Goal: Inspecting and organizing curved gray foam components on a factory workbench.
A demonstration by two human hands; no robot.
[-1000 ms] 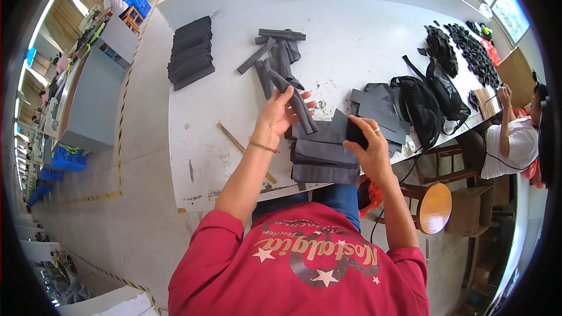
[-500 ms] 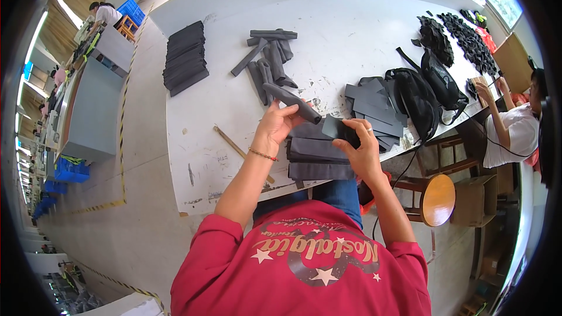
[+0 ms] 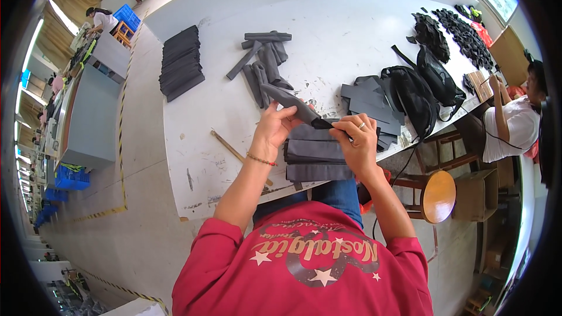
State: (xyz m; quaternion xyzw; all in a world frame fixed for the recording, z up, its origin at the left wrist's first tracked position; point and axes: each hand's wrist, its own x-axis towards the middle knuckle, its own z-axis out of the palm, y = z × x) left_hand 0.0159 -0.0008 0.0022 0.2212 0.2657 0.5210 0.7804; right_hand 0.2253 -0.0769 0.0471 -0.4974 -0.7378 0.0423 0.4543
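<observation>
My left hand (image 3: 274, 129) is closed round a grey fabric sleeve (image 3: 287, 99), which slants down toward the right. At the sleeve's near right end, the fingers of my right hand (image 3: 358, 143) pinch a dark flat piece (image 3: 324, 123). That piece meets the sleeve's end; whether it lies inside I cannot tell. Beneath both hands are stacks of folded dark fabric strips (image 3: 316, 153) at the table's front edge. Beyond my left hand lie several rolled grey fabric sleeves (image 3: 268, 61). Loose dark grey flat panels (image 3: 372, 102) are heaped beyond my right hand.
On the white table (image 3: 228, 134) lie a wooden stick (image 3: 234, 149), a dark fabric stack (image 3: 181, 61), black bags (image 3: 410, 96) and small black pieces (image 3: 462, 38). A round stool (image 3: 438, 196) stands at right, near a seated co-worker (image 3: 512, 123).
My right hand has moved slightly left, bringing the dark flat piece against the end of the grey sleeve. My left hand still holds the sleeve.
</observation>
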